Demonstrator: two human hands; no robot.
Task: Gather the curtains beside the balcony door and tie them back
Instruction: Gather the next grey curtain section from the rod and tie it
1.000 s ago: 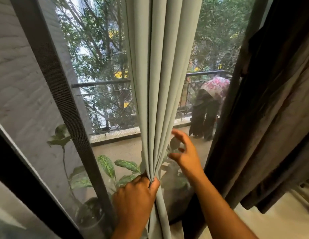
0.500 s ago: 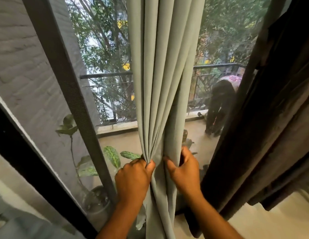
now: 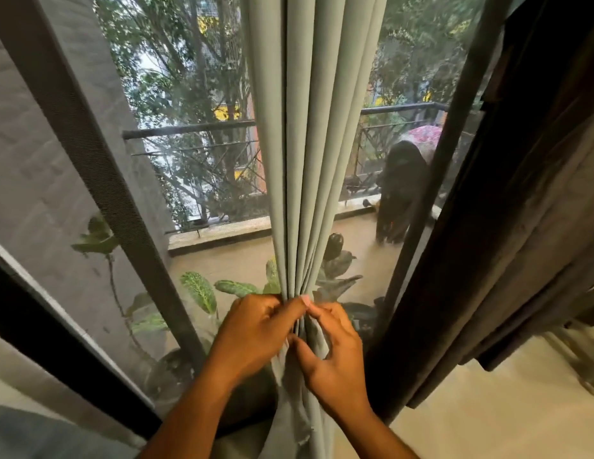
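A pale grey-green curtain (image 3: 309, 134) hangs in narrow folds down the middle of the view, in front of the balcony door's mesh. My left hand (image 3: 256, 332) grips the bunched folds from the left, thumb pressed across the front. My right hand (image 3: 332, 356) pinches the same bundle from the right, fingers curled around the cloth. The two hands meet at the gathered waist of the curtain. A dark brown curtain (image 3: 521, 226) hangs at the right, untouched. No tie-back is visible.
A dark door frame (image 3: 100, 180) slants down the left. Potted plants (image 3: 203, 293) stand behind the mesh on the balcony. A person (image 3: 401, 190) bends over near the balcony railing (image 3: 189, 130). Pale floor (image 3: 488, 419) lies at the lower right.
My right hand came in from the open right edge of the curtain and closed on the folds beside my left hand. The curtain bundle is now narrower. The view has shifted closer.
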